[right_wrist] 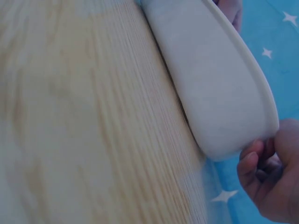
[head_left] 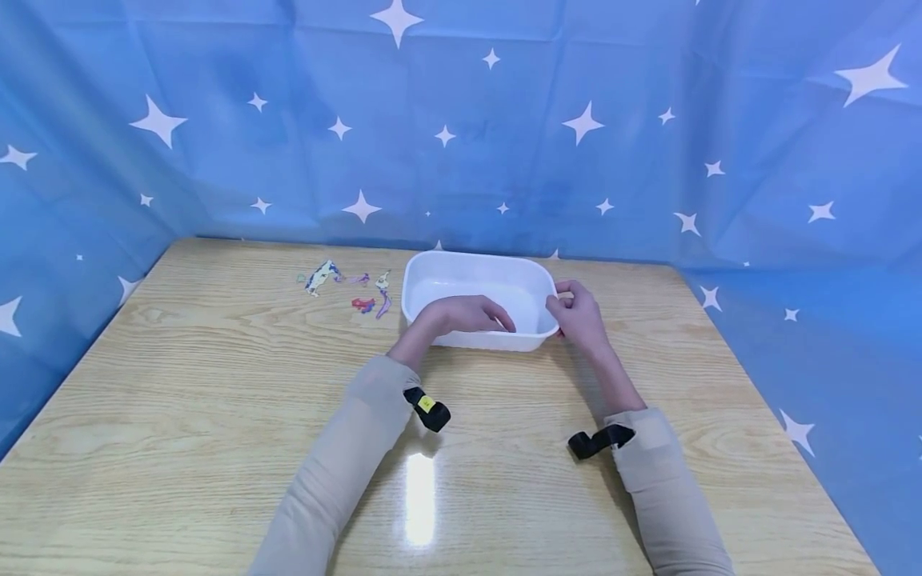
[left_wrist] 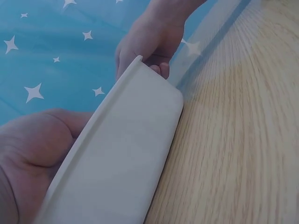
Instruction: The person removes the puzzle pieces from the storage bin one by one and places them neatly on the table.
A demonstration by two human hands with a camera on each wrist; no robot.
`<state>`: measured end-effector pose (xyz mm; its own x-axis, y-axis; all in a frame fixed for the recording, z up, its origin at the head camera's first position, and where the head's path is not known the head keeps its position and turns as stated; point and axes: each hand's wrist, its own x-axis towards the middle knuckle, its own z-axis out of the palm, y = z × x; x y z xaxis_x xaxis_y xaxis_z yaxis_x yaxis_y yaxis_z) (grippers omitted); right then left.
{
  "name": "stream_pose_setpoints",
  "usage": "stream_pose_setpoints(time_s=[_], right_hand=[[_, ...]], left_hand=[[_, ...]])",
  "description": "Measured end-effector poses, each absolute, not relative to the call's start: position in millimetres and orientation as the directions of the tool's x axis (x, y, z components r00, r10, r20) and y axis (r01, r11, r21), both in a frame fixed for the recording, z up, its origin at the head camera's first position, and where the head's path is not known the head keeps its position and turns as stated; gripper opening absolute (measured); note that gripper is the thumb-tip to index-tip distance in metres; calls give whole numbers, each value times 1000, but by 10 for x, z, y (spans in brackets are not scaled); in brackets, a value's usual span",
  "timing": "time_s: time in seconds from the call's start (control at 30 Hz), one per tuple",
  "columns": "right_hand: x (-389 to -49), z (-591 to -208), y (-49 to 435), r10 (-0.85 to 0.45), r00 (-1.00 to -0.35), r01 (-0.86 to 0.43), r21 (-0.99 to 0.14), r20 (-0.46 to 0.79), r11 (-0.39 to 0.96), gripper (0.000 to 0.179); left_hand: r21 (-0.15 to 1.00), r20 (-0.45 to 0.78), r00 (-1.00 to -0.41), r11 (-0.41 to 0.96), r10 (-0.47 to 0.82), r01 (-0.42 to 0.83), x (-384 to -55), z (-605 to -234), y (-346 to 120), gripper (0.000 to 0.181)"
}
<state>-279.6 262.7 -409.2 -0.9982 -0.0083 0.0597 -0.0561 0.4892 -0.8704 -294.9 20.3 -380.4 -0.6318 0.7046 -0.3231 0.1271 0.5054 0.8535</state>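
A white plastic basin (head_left: pixel 479 342) with rounded corners stands near the table's back edge. My left hand (head_left: pixel 464 314) reaches over its near rim, fingers bent down inside it. In the left wrist view that hand (left_wrist: pixel 39 140) is partly hidden behind the basin's wall (left_wrist: pixel 121 135), and nothing shows in its grasp. At the right end, my right hand (head_left: pixel 579 316) pinches the basin's rim between thumb and fingers. The right wrist view shows this hand (right_wrist: pixel 275 172) at the corner of the basin (right_wrist: pixel 219 84), fingers curled under the rim.
Left of the basin lie several small flat colourful pieces, among them a pale blue-patterned one (head_left: pixel 320 278), a red one (head_left: pixel 362 304) and a purple one (head_left: pixel 384 304). The wooden table (head_left: pixel 216 400) meets a blue star-patterned curtain (head_left: pixel 461 120) behind.
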Motion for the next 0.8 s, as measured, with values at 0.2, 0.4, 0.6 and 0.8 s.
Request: stream_pose_setpoints(time_s=[0.2,0.4,0.6,0.8], right_hand=[[-2793,-4115,2634,-3,-999,-38,-873,42,485,35],[-2802,-4108,2633,-10,-999,-40,-874,40,485,37],[-2801,-4097,2624,-4,-999,-44,-876,47,480,37],[-2797,-4100,2620,-1,-999,-44,-877,49,478,35]], left_hand=[[843,-310,-636,514,707,161,-2957,-3818,212,25],[835,-297,-660,523,690,172,-2960,-3818,197,26],[851,-286,-665,502,690,156,-2956,-3815,192,27],[869,-240,-704,471,669,151,-2941,-3834,179,30]])
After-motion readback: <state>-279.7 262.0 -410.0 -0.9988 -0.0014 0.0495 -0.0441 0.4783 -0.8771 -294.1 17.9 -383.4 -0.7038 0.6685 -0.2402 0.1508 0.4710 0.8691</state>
